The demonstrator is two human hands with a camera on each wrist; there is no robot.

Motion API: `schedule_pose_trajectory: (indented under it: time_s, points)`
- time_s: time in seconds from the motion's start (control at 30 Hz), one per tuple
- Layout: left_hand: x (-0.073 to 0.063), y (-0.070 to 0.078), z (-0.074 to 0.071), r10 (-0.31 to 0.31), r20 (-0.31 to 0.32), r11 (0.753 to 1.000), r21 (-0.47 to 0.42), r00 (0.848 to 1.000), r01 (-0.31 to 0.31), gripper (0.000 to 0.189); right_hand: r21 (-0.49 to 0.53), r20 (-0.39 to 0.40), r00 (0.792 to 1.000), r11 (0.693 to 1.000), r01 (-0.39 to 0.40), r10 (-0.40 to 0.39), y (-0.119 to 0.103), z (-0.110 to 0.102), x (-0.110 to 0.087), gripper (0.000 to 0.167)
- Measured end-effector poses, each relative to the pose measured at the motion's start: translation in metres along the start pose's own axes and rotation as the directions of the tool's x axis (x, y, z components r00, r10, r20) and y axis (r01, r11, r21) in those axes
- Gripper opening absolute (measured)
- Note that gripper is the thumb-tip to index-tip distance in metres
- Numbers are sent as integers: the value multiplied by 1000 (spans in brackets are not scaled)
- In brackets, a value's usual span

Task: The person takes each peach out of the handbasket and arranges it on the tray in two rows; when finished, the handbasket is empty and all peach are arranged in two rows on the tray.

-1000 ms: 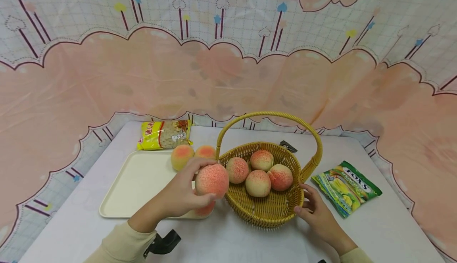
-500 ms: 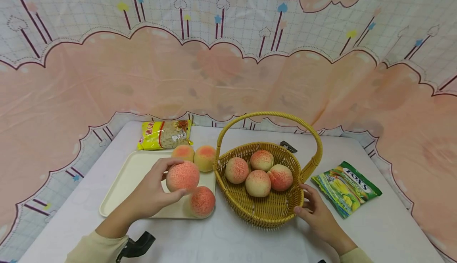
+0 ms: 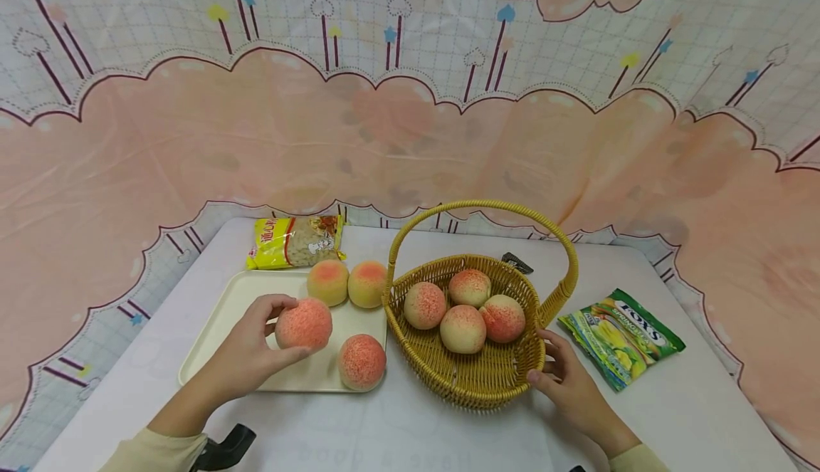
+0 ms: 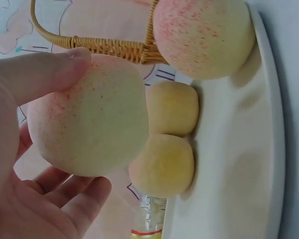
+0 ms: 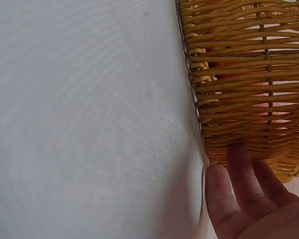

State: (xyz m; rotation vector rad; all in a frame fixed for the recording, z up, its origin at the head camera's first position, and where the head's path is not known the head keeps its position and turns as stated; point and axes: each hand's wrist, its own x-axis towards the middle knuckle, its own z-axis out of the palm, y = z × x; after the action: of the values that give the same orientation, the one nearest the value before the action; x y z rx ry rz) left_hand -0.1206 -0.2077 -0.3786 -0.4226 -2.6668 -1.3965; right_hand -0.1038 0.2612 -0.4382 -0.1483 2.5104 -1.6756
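My left hand [image 3: 246, 354] holds a pink-flecked peach [image 3: 305, 324] between thumb and fingers, above the cream tray [image 3: 224, 344]. The left wrist view shows the held peach's [image 4: 94, 119] pale side, apart from the tray. On the tray sit a redder peach [image 3: 361, 362] at the near right corner and two yellow-orange peaches [image 3: 328, 282] side by side at the back. Right of the tray stands a wicker basket [image 3: 474, 379] with a tall handle and several peaches [image 3: 463, 329] inside. My right hand [image 3: 573, 390] grips its right rim, fingertips against the outer wicker wall [image 5: 239, 99].
A yellow bag of dry food [image 3: 296, 243] lies behind the tray. To the basket's right is a green Fox's candy bag [image 3: 624, 338]. A small black object [image 3: 517, 263] lies behind the basket. A patterned cloth [image 3: 410, 144] hangs beyond the table.
My left hand has carried the peach leftward from beside the basket's left rim to above the tray, uncovering the tray's front right peach. My right hand and the basket have stayed put.
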Motion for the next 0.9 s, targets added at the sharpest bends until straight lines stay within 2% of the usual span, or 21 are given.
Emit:
schedule_pose_trajectory:
  time_s: [0.2,0.43,0.8,0.9]
  points:
    - [-2,-6,3,-60,16,998,-1,998,60,68,-14,-3,1000,1000,-14,14,0,0,1,64]
    - [-5,-15,11,-74,13,997,6,997,74,66,-20,-4,1000,1000,-15,15,-1,0,1,64]
    - [-15,-26,22,-162,84,987,24,983,160,69,-12,-3,1000,1000,-18,18,-1,0,1,64]
    - [-17,-29,25,-168,89,986,32,982,166,68,-5,-3,1000,1000,-15,15,0,0,1,64]
